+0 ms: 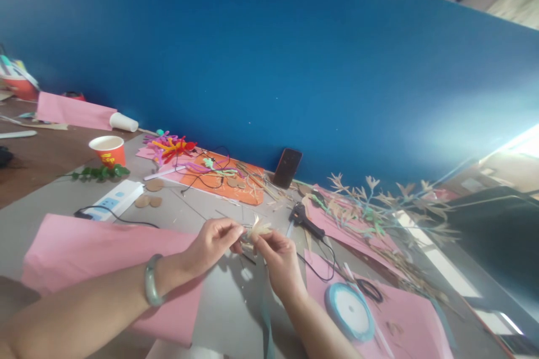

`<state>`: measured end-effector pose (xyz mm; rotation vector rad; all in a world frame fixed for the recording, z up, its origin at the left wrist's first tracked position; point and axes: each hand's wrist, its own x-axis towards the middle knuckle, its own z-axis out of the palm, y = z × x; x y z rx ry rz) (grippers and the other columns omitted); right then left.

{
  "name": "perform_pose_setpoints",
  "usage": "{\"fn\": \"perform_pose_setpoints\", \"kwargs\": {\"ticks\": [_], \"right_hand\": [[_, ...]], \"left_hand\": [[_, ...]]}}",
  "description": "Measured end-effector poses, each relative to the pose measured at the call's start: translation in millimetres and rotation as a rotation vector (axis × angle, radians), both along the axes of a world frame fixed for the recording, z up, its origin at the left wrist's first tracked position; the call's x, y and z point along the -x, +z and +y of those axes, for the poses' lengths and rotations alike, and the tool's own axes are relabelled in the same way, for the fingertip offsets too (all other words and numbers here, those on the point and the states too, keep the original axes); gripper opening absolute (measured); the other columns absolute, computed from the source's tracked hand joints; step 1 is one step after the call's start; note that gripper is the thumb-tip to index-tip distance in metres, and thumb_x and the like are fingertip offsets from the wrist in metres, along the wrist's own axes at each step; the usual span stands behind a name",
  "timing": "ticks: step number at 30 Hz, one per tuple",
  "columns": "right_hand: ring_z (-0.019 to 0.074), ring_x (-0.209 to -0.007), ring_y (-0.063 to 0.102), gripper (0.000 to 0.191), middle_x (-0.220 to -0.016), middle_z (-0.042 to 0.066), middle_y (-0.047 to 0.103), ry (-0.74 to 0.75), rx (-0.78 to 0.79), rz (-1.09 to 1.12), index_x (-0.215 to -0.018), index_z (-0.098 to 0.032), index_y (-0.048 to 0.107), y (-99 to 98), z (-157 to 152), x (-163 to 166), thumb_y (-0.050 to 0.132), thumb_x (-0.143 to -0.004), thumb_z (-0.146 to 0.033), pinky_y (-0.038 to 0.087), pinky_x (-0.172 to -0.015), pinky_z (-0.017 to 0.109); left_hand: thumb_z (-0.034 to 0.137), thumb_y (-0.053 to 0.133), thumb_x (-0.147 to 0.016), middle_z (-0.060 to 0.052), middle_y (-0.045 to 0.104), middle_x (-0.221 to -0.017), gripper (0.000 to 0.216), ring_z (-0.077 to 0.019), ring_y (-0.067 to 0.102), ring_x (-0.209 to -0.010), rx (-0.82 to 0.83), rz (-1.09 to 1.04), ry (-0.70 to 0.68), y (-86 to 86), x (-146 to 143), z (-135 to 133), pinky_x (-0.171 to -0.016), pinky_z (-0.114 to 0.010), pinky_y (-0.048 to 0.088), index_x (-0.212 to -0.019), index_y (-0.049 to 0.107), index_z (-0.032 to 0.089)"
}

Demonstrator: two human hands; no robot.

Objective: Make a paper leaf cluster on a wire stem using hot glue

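Observation:
A small pale, straw-coloured flower-like piece is held up between both hands over the grey table. My left hand, with a jade-like bangle on the wrist, pinches its left side with thumb and forefinger. From the right, my right hand pinches the same piece, and the thumb hides part of it. A blue-green ribbon hangs below, beside my right hand; its upper end is hidden. Thin dark stems show near the fingers, too blurred to tell apart.
A black glue gun with its cord lies to the right, near a blue ribbon spool. Left are a white power strip and a red paper cup. A phone leans against the blue partition. Dried sprigs stretch along the right.

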<state>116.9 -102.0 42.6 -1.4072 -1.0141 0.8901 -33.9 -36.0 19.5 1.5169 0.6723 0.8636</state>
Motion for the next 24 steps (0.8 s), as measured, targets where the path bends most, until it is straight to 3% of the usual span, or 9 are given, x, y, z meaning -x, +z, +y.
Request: {"fn": "perform_pose_setpoints", "kwargs": {"ticks": [15, 24], "right_hand": [[0.0145, -0.058, 0.055, 0.028, -0.058, 0.001, 0.064, 0.05, -0.012, -0.013, -0.055, -0.018, 0.064, -1.1, -2.2, 1.7, 0.074, -0.073, -0.037, 0.043, -0.061, 0.026], [0.0148, -0.058, 0.055, 0.028, -0.057, 0.0, 0.063, 0.082, -0.033, 0.018, -0.055, -0.018, 0.064, 2.3, -3.7, 5.3, 0.073, -0.074, -0.037, 0.044, -0.063, 0.027]], "left_hand": [[0.037, 0.073, -0.072, -0.004, 0.068, -0.065, 0.027, -0.015, 0.065, -0.06, 0.389, -0.12, -0.114, 6.2, -2.1, 7.2, -0.062, -0.026, 0.052, -0.072, 0.066, 0.011], [0.033, 0.075, -0.072, -0.003, 0.067, -0.064, 0.025, -0.0126, 0.064, -0.058, 0.395, -0.139, -0.132, 1.1, -1.6, 8.1, -0.061, -0.024, 0.051, -0.072, 0.064, 0.011]]}}
